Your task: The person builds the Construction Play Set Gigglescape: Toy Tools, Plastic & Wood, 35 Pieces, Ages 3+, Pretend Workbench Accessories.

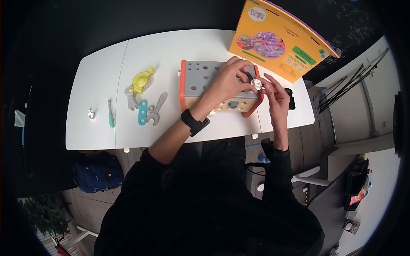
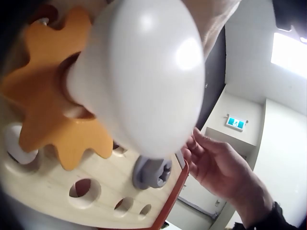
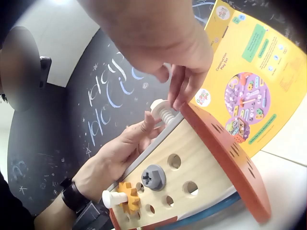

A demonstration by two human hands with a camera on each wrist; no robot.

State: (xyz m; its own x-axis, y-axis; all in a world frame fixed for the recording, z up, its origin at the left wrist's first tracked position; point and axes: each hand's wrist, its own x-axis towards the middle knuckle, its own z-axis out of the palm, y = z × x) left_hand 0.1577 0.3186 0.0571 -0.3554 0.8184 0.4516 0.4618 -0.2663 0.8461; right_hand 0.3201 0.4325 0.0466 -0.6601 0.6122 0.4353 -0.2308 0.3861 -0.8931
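Note:
A white plastic screw with a threaded shaft is at the top right end of a toy workbench. My left hand reaches across the bench's grey top, its thumb against the screw. From the right, my right hand pinches the screw with its fingertips near the red end panel. On the wooden front are a grey bolt and an orange gear with a white peg through it. That peg hides part of the left wrist view.
Left of the bench lie a yellow toy saw, a grey wrench, a teal strip, a screwdriver and a small white piece. A yellow box stands behind right; a black object lies beside my right hand.

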